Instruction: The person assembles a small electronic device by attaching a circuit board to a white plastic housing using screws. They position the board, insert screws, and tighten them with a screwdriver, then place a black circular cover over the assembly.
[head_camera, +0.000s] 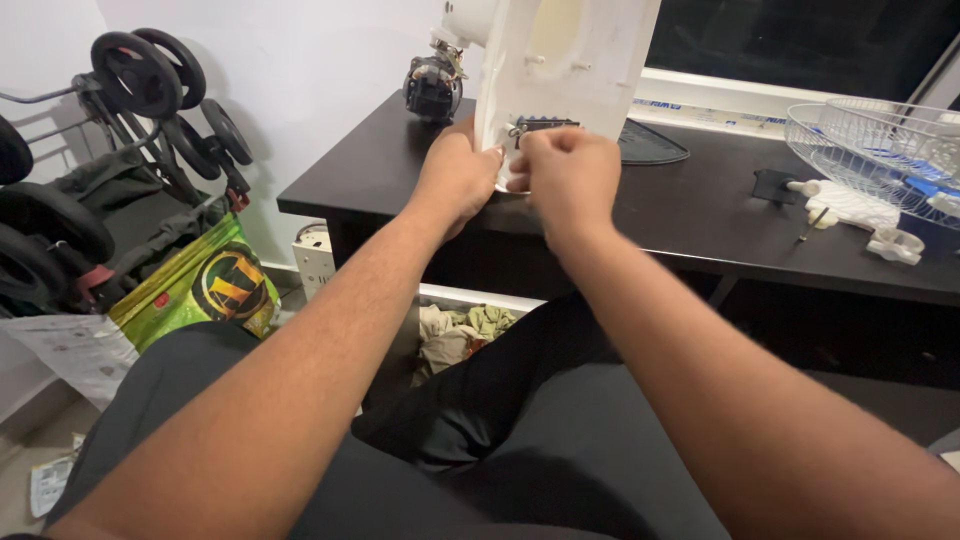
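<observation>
White plastic, yellowed in places, forms the upended fan base (565, 70) that a seated person steadies on the near edge of a black desk (700, 215), its hollow underside turned toward the camera. The left hand (455, 175) grips the lower left edge of the housing, fingers curled together around the rim. The right hand (565, 175) is closed just beside it, fingertips bunched and pinching at a small dark terminal block (540, 125) with wiring set in the bottom of the housing; what exactly sits between the fingertips cannot be made out. Behind the housing to the left, the bare fan motor (432, 88) with its dark windings stands at the far side of the desk. A dark curved fan blade (650, 145) lies flat to the right of the hands. Farther right, a screwdriver (812, 224) rests near loose white plastic parts (850, 205), and a white wire fan guard (870, 145) sits at the right end of the desk. Below the desk, an open drawer (465, 330) holds crumpled cloth. At the left of the scene, a folded stroller (110, 150) with black wheels leans against the white wall, with a green and yellow bag (200, 285) on the floor beside it. The person's dark trousers fill the near foreground.
</observation>
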